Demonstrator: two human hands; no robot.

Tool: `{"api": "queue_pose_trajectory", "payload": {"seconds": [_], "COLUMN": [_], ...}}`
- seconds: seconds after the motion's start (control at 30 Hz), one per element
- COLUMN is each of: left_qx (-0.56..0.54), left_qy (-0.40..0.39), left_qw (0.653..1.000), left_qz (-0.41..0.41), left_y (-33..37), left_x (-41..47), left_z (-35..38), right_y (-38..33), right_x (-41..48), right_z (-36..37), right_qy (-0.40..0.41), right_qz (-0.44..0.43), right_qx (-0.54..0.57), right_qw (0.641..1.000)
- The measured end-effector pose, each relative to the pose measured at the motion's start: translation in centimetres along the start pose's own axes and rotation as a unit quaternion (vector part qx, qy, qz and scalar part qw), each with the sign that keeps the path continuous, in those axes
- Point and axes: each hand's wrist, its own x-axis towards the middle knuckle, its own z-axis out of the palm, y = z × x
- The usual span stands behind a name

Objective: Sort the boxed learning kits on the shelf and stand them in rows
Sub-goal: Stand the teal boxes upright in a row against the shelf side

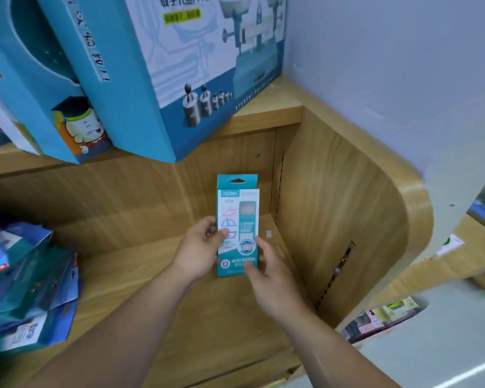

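Forearms, two, bare, reaching in from below toward the right end of the shelf.

Left hand: pinches the left edge of the small teal box, thumb on the printed front, fingers behind.

Right hand: grips the lower right corner of the same box, thumb across the front.

Small teal box: upright, front facing the camera, hang tab on top, held near the side panel over the shelf board. Whether its bottom edge touches the board cannot be told.

Handling, judged: thin printed card, probably light, stiff enough to stand yet easy to dent or tip. It is best taken by the long side edges, low down, not by the tab or the glossy front, which may slip.

Heap of blue boxes: lying flat and unsorted at the far left, well apart.

Large blue boxes: standing on the shelf above.
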Motion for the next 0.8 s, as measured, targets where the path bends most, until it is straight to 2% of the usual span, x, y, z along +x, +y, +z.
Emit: {"api": "queue_pose_trajectory", "payload": {"seconds": [0.2, 0.33, 0.47, 0.63, 0.8], "left_qx": [-0.045, -0.002, 0.076, 0.01, 0.0], "left_qy": [0.044, 0.068, 0.113, 0.067, 0.067], "left_qw": [0.998, 0.997, 0.99, 0.997, 0.997], "left_qz": [0.012, 0.045, 0.042, 0.041, 0.038], "left_y": [-0.1, -0.1, -0.3, -0.6, -0.2], "left_x": [3.6, 4.6, 5.2, 6.4, 7.1], "left_z": [2.8, 3.3, 2.5, 2.8, 3.6], "right_y": [-0.7, -0.8, -0.9, 0.0, 0.3], "right_x": [2.8, 4.6, 6.0, 8.3, 9.6], "right_z": [0.3, 0.2, 0.4, 0.9, 1.0], "right_qy": [0.026, 0.048, 0.06, 0.075, 0.059], "right_qz": [0.013, 0.034, 0.053, 0.071, 0.067], "right_qx": [-0.066, -0.074, -0.019, 0.07, 0.103], "right_qw": [0.997, 0.996, 0.997, 0.992, 0.991]}}
